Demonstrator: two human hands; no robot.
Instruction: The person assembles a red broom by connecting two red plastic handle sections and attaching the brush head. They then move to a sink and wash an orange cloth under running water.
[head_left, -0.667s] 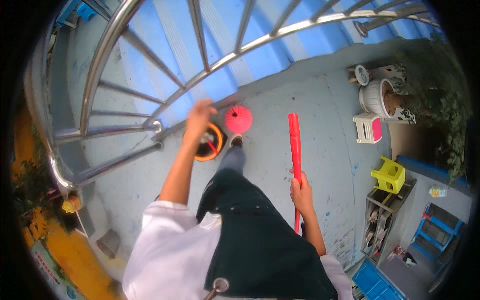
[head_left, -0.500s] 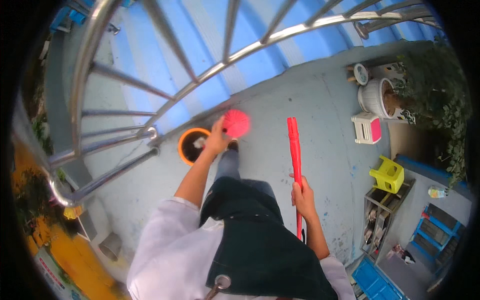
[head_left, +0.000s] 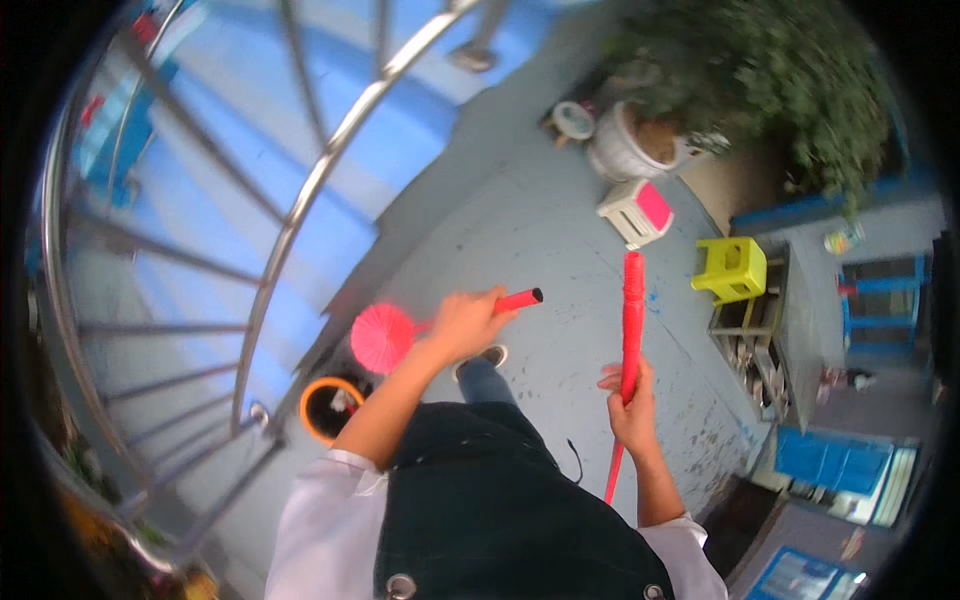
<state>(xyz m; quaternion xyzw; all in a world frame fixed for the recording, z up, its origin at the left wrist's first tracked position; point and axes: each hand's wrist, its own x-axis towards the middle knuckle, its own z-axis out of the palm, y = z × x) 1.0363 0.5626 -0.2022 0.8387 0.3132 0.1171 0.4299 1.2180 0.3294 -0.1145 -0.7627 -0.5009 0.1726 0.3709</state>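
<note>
My left hand is closed around the handle of a red stick with a round, pink, ribbed head. Its dark, hollow-looking end points right, and the head is out to the left. In my right hand is a long red pole, gripped below its thicker top end and running down beside my dark apron. The stick and the pole are apart. Just left of my left forearm stands an orange-rimmed pot, dark inside with something whitish in it.
A metal railing and blue steps lie left; a person's foot is on the steps. To the right are a white planter, a white-and-pink stool, a yellow stool and a rack.
I have turned to the right, so railing and stools shift left in view. My left hand with the pink-headed stick has moved away from the pot. My right hand keeps the pole.
</note>
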